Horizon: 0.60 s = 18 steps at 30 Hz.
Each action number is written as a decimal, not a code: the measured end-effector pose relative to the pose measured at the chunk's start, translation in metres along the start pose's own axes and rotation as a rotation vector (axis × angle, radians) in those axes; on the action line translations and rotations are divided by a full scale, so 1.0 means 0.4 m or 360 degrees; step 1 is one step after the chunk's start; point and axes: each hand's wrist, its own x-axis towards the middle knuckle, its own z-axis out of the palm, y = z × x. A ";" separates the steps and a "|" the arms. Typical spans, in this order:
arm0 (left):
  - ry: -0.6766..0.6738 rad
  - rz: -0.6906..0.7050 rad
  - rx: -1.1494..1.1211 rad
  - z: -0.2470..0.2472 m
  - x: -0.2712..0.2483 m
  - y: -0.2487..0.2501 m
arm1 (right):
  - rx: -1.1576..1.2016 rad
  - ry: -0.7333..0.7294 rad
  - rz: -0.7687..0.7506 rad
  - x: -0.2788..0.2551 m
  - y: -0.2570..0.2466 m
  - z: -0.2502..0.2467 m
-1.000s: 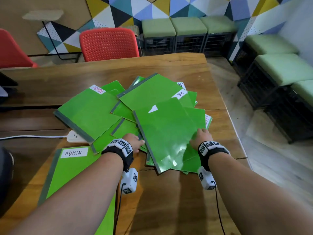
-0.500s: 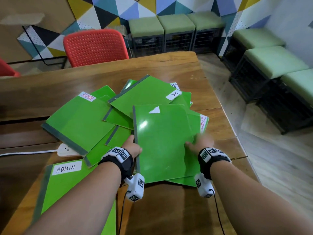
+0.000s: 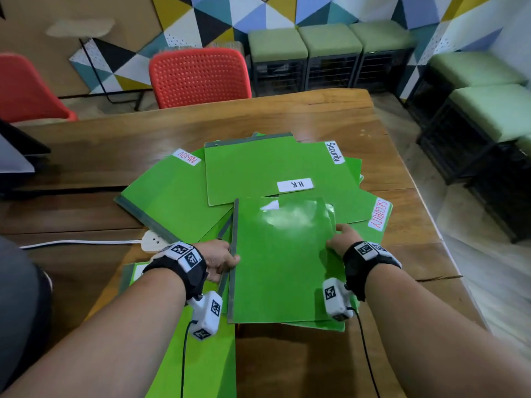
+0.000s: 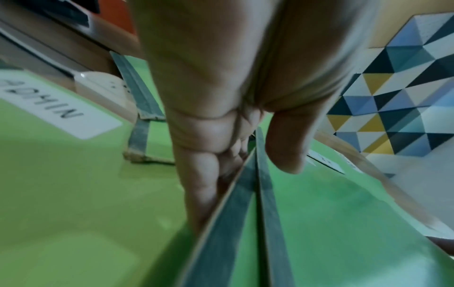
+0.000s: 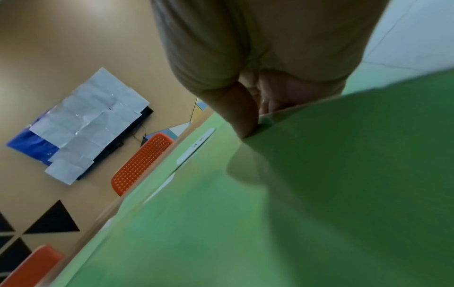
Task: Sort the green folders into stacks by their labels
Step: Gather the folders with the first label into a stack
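A glossy green folder with a grey spine sits on top of the pile nearest me; its label is mostly hidden. My left hand grips its spine edge, thumb on top and fingers underneath. My right hand pinches its right edge. Behind it lie folders labelled H.R, Security, SECURITY and ADMIN. A separate ADMIN folder lies under my left forearm.
A white power strip with its cord lies left of the pile. The wooden table ends at the right near my right arm. Red chairs stand behind it, green stools along the walls.
The top folder has been drawn toward me and squared up between both hands. The view shifted, and the H.R and two Security labels now show behind it.
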 end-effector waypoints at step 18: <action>0.0809 0.0426 0.1728 -0.136 0.246 0.173 | 0.0113 0.0396 0.0143 0.083 0.026 0.001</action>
